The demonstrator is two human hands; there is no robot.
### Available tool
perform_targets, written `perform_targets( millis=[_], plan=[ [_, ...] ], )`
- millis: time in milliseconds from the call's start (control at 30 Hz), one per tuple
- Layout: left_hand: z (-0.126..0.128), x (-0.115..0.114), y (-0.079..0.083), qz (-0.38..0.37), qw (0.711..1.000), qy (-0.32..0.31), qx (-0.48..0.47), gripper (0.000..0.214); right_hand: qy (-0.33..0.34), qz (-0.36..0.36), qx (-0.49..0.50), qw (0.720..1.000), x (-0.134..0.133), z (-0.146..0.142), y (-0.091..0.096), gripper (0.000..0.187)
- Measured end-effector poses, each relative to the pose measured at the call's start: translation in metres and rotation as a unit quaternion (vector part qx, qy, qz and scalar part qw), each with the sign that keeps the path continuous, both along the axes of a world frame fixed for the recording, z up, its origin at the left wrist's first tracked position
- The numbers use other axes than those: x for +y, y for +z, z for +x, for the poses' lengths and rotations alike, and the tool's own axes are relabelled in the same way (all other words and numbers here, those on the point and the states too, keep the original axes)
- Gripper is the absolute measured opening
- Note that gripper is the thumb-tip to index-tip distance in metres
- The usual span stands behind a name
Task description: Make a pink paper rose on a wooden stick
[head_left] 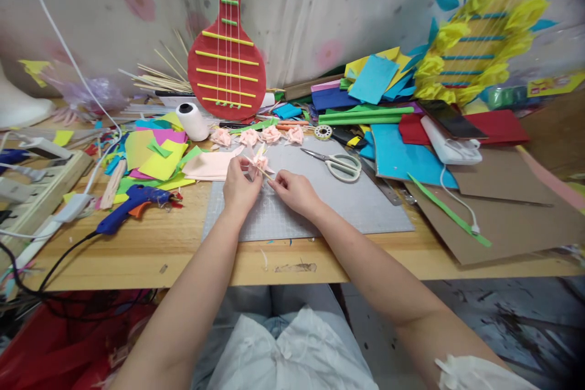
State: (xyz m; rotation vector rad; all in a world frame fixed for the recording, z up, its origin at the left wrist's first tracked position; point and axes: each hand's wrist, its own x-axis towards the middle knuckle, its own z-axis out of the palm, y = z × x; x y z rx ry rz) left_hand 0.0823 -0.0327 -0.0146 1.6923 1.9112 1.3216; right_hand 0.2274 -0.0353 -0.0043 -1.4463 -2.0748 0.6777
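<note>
Over the grey cutting mat (365, 213), my left hand (241, 186) pinches a pale pink paper flower (262, 162) between its fingers. My right hand (296, 192) is closed on the near end of a thin wooden stick (258, 168), which slants across the flower. Whether the stick pierces the flower or only lies against it, I cannot tell. Behind the hands, several finished pink paper flowers (270, 134) stand in a row along the mat's far edge. A pink paper sheet (208, 166) lies left of my left hand. Scissors (342, 167) rest to the right, blades slightly apart.
On the left are a blue glue gun (132, 204), a power strip (55, 177) and coloured paper scraps (158, 155). A white thread spool (192, 122) stands before a red paper lute (227, 73). Brown cardboard (503, 207) and a white charger (450, 143) lie right.
</note>
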Motion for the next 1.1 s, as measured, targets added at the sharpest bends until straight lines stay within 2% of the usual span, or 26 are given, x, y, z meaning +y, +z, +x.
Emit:
perform_targets(
  millis=[200,400,500,700,933,1100],
  plan=[
    [-0.001,0.002,-0.002,-0.023,0.999,-0.015,-0.032,0.037,0.012,-0.007,-0.007,1.000,-0.001,-0.001,-0.001,0.024],
    [-0.006,0.009,-0.007,-0.019,0.981,-0.037,-0.192,0.028,0.033,-0.001,-0.030,0.999,-0.002,-0.001,-0.001,0.024],
    [-0.007,0.011,-0.008,-0.024,0.977,-0.025,-0.213,0.028,0.045,0.003,-0.033,0.998,-0.001,-0.001,-0.001,0.023],
    [-0.001,0.006,-0.006,-0.020,0.985,-0.035,-0.169,0.037,0.057,0.014,-0.048,0.997,-0.001,0.000,-0.003,0.027],
    [-0.001,0.003,-0.004,-0.034,0.998,-0.011,-0.059,0.018,0.066,0.021,-0.061,0.996,-0.001,-0.001,-0.003,0.024],
    [0.001,0.001,-0.001,-0.040,0.999,0.005,0.017,0.026,0.049,0.019,-0.067,0.996,0.001,-0.001,-0.003,0.022]
  ],
)
